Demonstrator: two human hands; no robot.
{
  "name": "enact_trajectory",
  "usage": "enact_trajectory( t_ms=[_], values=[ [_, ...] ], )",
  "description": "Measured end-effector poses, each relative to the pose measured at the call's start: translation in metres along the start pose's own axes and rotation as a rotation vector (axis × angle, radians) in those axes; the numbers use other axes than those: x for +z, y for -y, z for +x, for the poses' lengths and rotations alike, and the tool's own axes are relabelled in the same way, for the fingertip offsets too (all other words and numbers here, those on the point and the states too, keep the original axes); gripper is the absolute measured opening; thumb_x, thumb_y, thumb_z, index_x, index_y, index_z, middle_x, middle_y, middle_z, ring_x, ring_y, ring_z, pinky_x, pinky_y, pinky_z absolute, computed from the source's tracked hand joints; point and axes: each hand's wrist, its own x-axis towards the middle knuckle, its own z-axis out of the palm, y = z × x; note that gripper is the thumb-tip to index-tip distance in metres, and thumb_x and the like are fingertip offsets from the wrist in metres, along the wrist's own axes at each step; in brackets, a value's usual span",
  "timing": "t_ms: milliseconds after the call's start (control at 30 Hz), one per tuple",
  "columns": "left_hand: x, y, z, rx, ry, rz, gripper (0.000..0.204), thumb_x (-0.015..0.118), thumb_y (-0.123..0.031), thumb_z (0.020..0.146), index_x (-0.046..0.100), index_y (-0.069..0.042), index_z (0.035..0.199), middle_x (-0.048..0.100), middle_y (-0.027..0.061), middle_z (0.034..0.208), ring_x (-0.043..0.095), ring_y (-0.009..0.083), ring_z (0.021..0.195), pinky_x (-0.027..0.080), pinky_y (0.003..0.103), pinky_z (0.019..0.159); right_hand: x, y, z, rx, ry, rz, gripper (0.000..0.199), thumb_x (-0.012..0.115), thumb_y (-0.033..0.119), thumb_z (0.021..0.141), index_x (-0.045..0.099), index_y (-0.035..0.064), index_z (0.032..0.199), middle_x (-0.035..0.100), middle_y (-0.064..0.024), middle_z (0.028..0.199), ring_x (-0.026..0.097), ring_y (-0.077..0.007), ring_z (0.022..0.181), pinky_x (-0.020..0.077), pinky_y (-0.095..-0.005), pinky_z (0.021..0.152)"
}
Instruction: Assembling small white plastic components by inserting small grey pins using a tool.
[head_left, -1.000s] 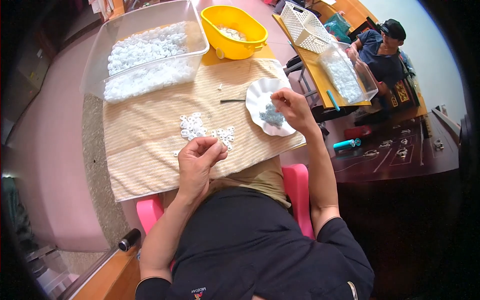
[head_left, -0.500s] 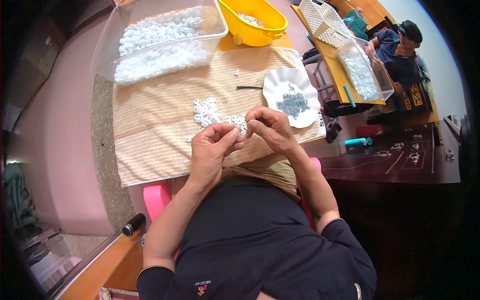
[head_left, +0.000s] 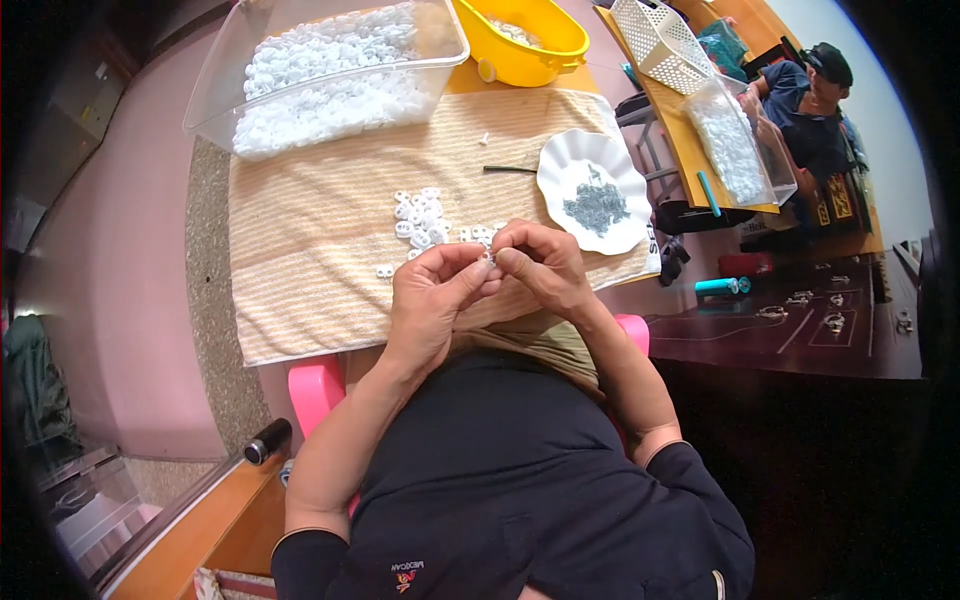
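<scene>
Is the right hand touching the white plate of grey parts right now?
Apart. The head view shows the right hand at the left hand by a small white piece, with striped cloth visible before the white plate.

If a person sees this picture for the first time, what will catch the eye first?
The left hand and right hand meet over the striped cloth, pinching a small white part. Behind them lie a cluster of white plastic rings, a white scalloped plate of small grey metal pieces, and a clear bin of white parts.

Ribbed beige cloth (head_left: 320, 250), matt, over surface. White plastic pieces (head_left: 420, 215), smooth. Glossy white plate (head_left: 575, 160); dull grey metal bits (head_left: 596, 207). Clear plastic tub (head_left: 440, 40); shiny yellow plastic basin (head_left: 520, 62).
</scene>
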Motion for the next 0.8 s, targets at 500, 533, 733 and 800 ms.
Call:
enact_trajectory(
  t_ms=[500,533,733,800],
  values=[
    [-0.0005,-0.0003,-0.0003,-0.023,-0.016,-0.013,0.017,0.065,-0.001,0.088,0.061,0.004,0.105,0.068,0.0108,0.093,0.068,0.0147,0.083,0.057,0.024,0.076,-0.0004,-0.0040,-0.0007,-0.033,-0.020,-0.009,0.006,0.061,0.003,0.091,0.063,-0.0029,0.093,0.061,-0.0034,0.087,0.057,-0.0083,0.078,0.0472,-0.0218,0.069],
    [-0.0007,-0.0003,0.0000,-0.022,-0.017,-0.013,0.017,0.065,-0.001,0.088,0.061,0.004,0.105,0.068,0.0108,0.093,0.068,0.0147,0.083,0.057,0.024,0.076,-0.0009,-0.0044,-0.0007,-0.038,-0.009,-0.021,0.006,0.061,0.004,0.091,0.063,-0.0021,0.094,0.062,-0.0019,0.087,0.058,-0.0073,0.078,0.0484,-0.0215,0.070],
    [-0.0004,0.0007,-0.0001,-0.013,-0.024,-0.008,0.019,0.064,0.002,0.088,0.060,0.004,0.106,0.067,0.0114,0.094,0.068,0.0158,0.082,0.058,0.025,0.076,0.0004,-0.0029,-0.0006,-0.082,-0.001,-0.074,0.005,0.060,0.002,0.091,0.062,-0.0020,0.093,0.061,-0.0018,0.086,0.058,-0.0076,0.077,0.0479,-0.0216,0.069],
    [-0.0010,0.0012,0.0002,-0.018,-0.026,0.000,0.019,0.064,0.002,0.087,0.061,0.005,0.106,0.067,0.0108,0.094,0.068,0.0158,0.082,0.058,0.025,0.076,0.0004,-0.0024,-0.0015,-0.066,-0.001,-0.076,0.006,0.060,0.003,0.092,0.062,-0.0025,0.093,0.060,-0.0030,0.087,0.056,-0.0085,0.078,0.0468,-0.0218,0.070]
  ],
)
